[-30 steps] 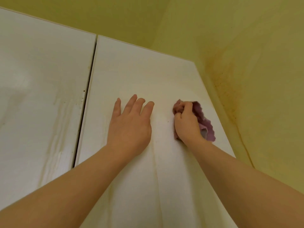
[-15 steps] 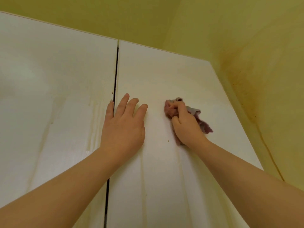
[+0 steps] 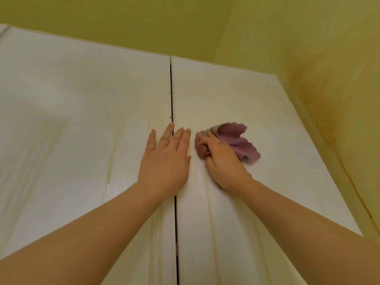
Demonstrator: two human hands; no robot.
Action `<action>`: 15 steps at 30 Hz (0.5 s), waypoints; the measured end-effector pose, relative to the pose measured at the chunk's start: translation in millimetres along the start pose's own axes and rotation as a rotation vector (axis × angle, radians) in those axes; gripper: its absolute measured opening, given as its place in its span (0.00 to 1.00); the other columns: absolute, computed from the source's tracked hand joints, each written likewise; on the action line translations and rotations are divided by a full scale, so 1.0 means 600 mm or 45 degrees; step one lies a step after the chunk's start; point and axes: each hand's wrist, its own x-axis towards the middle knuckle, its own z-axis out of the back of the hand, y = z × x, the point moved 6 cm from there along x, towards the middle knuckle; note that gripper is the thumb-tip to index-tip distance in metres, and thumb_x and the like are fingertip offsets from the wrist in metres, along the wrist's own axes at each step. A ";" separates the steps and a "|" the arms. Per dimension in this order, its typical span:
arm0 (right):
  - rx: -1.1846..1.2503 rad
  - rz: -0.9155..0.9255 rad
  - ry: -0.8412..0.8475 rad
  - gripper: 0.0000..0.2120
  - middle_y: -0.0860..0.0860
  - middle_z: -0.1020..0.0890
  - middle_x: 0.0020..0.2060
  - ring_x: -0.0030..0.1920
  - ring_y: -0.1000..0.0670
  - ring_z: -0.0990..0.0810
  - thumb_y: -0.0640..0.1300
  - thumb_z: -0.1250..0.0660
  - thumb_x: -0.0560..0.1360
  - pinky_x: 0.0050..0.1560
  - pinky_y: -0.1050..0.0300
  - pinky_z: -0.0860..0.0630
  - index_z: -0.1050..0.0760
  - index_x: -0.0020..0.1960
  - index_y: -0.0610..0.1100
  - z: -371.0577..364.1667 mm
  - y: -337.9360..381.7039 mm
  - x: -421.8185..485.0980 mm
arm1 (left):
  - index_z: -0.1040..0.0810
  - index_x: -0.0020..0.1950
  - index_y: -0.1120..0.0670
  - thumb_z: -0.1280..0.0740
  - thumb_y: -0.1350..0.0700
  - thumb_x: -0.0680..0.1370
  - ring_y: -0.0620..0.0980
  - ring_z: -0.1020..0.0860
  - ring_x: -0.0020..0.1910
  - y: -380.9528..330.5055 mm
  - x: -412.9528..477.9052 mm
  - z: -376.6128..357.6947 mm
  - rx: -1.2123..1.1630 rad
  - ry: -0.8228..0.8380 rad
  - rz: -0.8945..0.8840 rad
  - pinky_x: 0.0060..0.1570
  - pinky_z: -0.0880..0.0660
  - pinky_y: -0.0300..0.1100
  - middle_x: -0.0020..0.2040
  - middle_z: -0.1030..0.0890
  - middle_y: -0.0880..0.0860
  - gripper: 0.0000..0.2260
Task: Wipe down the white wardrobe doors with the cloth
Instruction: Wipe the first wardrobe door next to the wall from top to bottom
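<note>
Two white wardrobe doors fill the view, the left door (image 3: 82,120) and the right door (image 3: 236,99), split by a dark vertical gap (image 3: 171,95). Faint yellowish drip streaks run down both. My left hand (image 3: 166,159) lies flat with straight fingers across the gap, palm against the doors. My right hand (image 3: 222,161) grips a bunched pink-purple cloth (image 3: 238,138) and presses it on the right door, close beside my left hand. Part of the cloth is hidden under my fingers.
A yellow-green wall (image 3: 185,23) rises above the doors' top edge. On the right a stained yellow side wall (image 3: 333,99) meets the right door's outer edge, forming a tight corner.
Both hands have shifted left relative to the doors; my left hand now lies over the gap instead of on the right door. The cloth has moved left with my right hand, and its loose end has unfolded.
</note>
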 end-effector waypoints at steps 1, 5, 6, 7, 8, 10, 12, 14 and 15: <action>0.010 0.021 0.070 0.15 0.50 0.24 0.51 0.54 0.49 0.27 0.37 0.48 0.72 0.58 0.57 0.32 0.30 0.52 0.50 -0.002 0.006 -0.003 | 0.63 0.77 0.53 0.57 0.49 0.83 0.49 0.65 0.76 0.005 0.002 -0.002 0.003 0.018 0.002 0.72 0.66 0.50 0.78 0.58 0.49 0.25; 0.145 -0.211 -0.106 0.12 0.55 0.26 0.44 0.46 0.51 0.27 0.33 0.48 0.73 0.47 0.63 0.31 0.31 0.47 0.48 0.019 -0.005 0.030 | 0.58 0.78 0.53 0.58 0.47 0.83 0.51 0.65 0.76 0.013 -0.003 -0.017 0.050 0.106 -0.014 0.72 0.66 0.52 0.78 0.58 0.49 0.25; 0.156 -0.199 -0.116 0.13 0.53 0.25 0.46 0.48 0.49 0.26 0.34 0.48 0.71 0.51 0.58 0.29 0.32 0.46 0.49 0.013 0.005 0.035 | 0.58 0.78 0.53 0.58 0.46 0.83 0.51 0.65 0.76 0.013 -0.005 -0.021 0.053 0.112 -0.014 0.72 0.66 0.52 0.78 0.59 0.49 0.25; 0.159 -0.139 -0.085 0.13 0.51 0.24 0.50 0.52 0.48 0.26 0.35 0.48 0.71 0.54 0.52 0.28 0.31 0.47 0.50 0.003 0.018 0.036 | 0.59 0.78 0.52 0.58 0.46 0.83 0.51 0.65 0.76 0.013 -0.005 -0.023 0.049 0.111 -0.012 0.72 0.66 0.52 0.78 0.59 0.49 0.25; 0.133 -0.047 -0.032 0.14 0.50 0.24 0.54 0.56 0.47 0.26 0.38 0.48 0.71 0.58 0.50 0.29 0.30 0.50 0.51 -0.009 0.030 0.032 | 0.60 0.78 0.52 0.58 0.46 0.83 0.50 0.65 0.76 0.013 -0.005 -0.024 0.041 0.106 -0.012 0.72 0.66 0.52 0.78 0.59 0.48 0.25; 0.074 0.053 0.054 0.16 0.49 0.24 0.59 0.60 0.47 0.27 0.41 0.47 0.73 0.62 0.47 0.30 0.29 0.56 0.51 -0.023 0.038 0.017 | 0.61 0.78 0.52 0.59 0.46 0.82 0.50 0.65 0.75 0.016 -0.004 -0.028 0.034 0.093 -0.009 0.71 0.67 0.52 0.78 0.60 0.48 0.25; 0.083 -0.040 0.002 0.13 0.51 0.24 0.54 0.54 0.48 0.25 0.39 0.46 0.74 0.57 0.49 0.28 0.30 0.54 0.50 -0.013 0.033 0.034 | 0.61 0.78 0.52 0.59 0.45 0.82 0.50 0.66 0.75 0.019 -0.002 -0.029 0.024 0.079 -0.006 0.71 0.67 0.52 0.78 0.60 0.48 0.25; 0.135 -0.216 -0.096 0.12 0.51 0.25 0.51 0.51 0.49 0.26 0.35 0.47 0.73 0.56 0.49 0.28 0.32 0.50 0.49 -0.005 0.031 0.055 | 0.61 0.78 0.51 0.60 0.45 0.82 0.49 0.66 0.75 0.019 -0.002 -0.032 0.009 0.080 -0.001 0.71 0.67 0.52 0.78 0.61 0.47 0.26; 0.164 -0.219 -0.111 0.11 0.51 0.25 0.50 0.52 0.48 0.26 0.35 0.47 0.72 0.56 0.48 0.29 0.32 0.48 0.49 -0.007 0.039 0.058 | 0.62 0.77 0.51 0.60 0.45 0.82 0.49 0.66 0.75 0.019 -0.004 -0.034 0.008 0.081 0.001 0.71 0.67 0.53 0.78 0.61 0.47 0.26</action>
